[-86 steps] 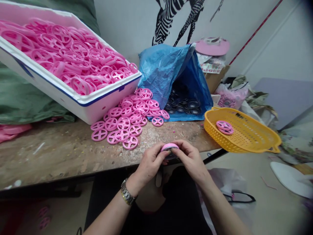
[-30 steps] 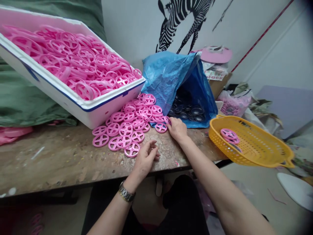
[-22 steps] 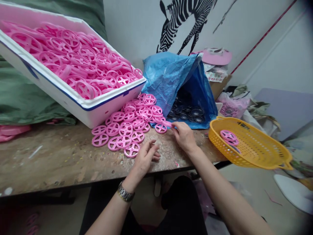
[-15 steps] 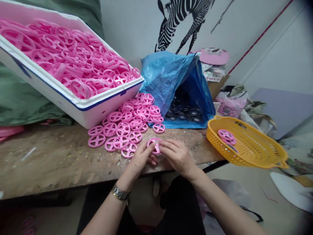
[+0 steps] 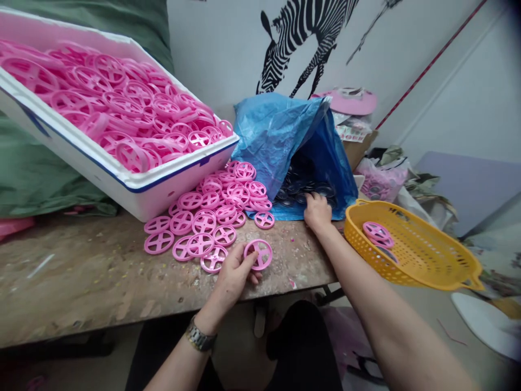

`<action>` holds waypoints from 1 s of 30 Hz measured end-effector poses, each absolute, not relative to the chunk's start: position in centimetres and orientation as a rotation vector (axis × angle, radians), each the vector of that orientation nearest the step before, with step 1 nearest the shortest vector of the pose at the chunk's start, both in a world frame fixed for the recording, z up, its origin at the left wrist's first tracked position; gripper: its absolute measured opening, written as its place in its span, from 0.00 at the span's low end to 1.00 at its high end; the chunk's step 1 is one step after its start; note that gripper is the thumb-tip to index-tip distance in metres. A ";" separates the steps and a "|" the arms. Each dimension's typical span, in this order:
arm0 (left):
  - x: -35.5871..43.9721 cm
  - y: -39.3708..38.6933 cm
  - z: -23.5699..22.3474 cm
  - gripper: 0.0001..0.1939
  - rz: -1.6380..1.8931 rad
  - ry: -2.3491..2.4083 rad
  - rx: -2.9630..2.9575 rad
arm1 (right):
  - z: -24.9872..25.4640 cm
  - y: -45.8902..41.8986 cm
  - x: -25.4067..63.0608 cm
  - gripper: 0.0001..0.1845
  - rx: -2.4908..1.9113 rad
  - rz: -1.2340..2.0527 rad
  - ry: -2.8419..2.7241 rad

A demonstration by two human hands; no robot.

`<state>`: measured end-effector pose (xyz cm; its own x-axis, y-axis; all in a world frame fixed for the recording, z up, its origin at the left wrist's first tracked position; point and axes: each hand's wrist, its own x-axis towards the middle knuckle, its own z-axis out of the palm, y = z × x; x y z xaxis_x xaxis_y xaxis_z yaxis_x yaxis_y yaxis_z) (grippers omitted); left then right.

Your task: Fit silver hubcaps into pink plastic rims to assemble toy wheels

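A pink spoked plastic wheel is held at its left side between the thumb and fingers of my left hand, just over the table's front edge. My right hand reaches to the mouth of a blue plastic bag. Its fingertips touch the black round discs inside and are partly hidden among them, so their grip does not show. Left of the bag, a heap of pink wheels lies loose on the wooden table.
A white foam box full of pink wheels leans tilted at the left. At the right, a yellow perforated basket holds a few wheels and juts past the table edge. Behind it are a pink visor cap and a bag of pink parts.
My right hand has left the pink wheel and moved forward and right to the black discs in the blue bag. My left hand still holds the wheel, now turned more face-up.
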<state>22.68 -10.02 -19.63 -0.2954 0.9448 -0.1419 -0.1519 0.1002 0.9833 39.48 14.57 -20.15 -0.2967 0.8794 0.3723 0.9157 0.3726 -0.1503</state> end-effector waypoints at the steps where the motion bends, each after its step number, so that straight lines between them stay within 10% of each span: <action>1: 22.6 -10.0 -19.7 0.19 1.401 1.373 0.843 | -20.5 15.2 39.4 0.26 -1.561 -0.123 -2.247; 30: 24.4 -11.6 -18.3 0.19 1.258 1.015 0.633 | -20.3 -4.4 41.3 0.20 -0.434 0.180 -2.166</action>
<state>24.40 -11.59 -18.28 -0.0099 0.9631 -0.2690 -0.4665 0.2335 0.8531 41.30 -4.45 -20.33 -0.5405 0.3710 0.7551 0.2416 0.9282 -0.2831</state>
